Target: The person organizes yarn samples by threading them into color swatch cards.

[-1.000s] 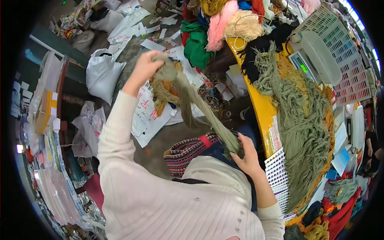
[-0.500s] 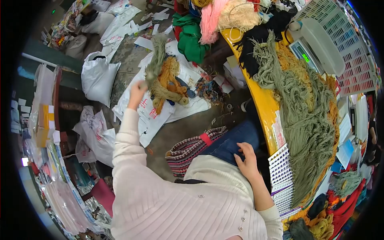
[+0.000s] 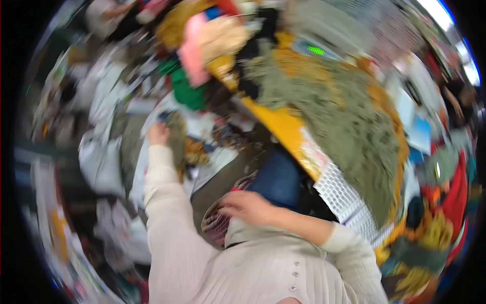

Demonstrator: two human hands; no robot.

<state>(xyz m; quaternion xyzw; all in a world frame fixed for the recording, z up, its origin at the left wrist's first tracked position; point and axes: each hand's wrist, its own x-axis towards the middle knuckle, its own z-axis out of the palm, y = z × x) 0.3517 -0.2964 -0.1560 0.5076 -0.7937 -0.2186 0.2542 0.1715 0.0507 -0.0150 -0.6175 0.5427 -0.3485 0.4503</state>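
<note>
My left hand [image 3: 158,134] reaches far out to the left, at the edge of a grey-green skein of yarn [image 3: 176,129] lying over white sacks on the floor. Motion smears its fingers, so I cannot make out whether they grip the yarn. Beside that skein lies a bundle of orange-brown yarn [image 3: 196,152]. My right hand [image 3: 248,206] hovers before my waist, fingers loosely bent and apart, with nothing in it. Just past it is a rolled striped knit piece [image 3: 215,225], partly hidden by my hand and body.
A yellow table [image 3: 278,126] on the right bears a large spread of grey-green yarn [image 3: 349,137] and a scale [image 3: 316,50] with a lit green display. White sacks [image 3: 101,162] stand at the left. Pink yarn [image 3: 193,50] and green cloth [image 3: 186,91] lie at the back.
The view has turned and blurred, shifting the table leftward in it. My left hand has moved farther out along the grey-green skein. My right hand has swung left across my waist.
</note>
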